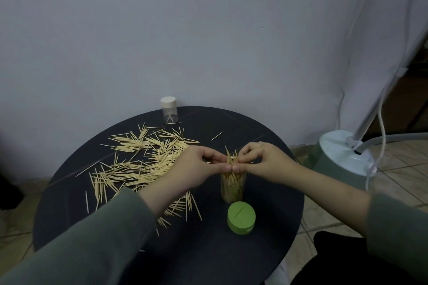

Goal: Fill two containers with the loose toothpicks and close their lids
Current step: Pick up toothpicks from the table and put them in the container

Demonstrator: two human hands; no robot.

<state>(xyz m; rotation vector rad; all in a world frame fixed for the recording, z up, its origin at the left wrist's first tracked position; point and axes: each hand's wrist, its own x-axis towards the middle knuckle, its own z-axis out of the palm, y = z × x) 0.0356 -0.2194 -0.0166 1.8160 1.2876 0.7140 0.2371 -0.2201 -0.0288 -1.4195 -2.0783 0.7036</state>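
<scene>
Fingertips of the left hand (pixel 196 169) and right hand (pixel 266 163) pinch together on a bundle of toothpicks (pixel 231 161) standing in the open clear container (pixel 232 188), right of the table's middle. The tips splay upward unevenly, so a push that is too hard may jam them crosswise or tip the light container. Its green lid (pixel 240 217) lies just near of it, clear of the wrists. Most loose toothpicks (pixel 143 164) sprawl to the left, under the left forearm; a sleeve could sweep some off the round table (pixel 273 238). The second container (pixel 169 110), capped, stands at the far edge, almost empty.
</scene>
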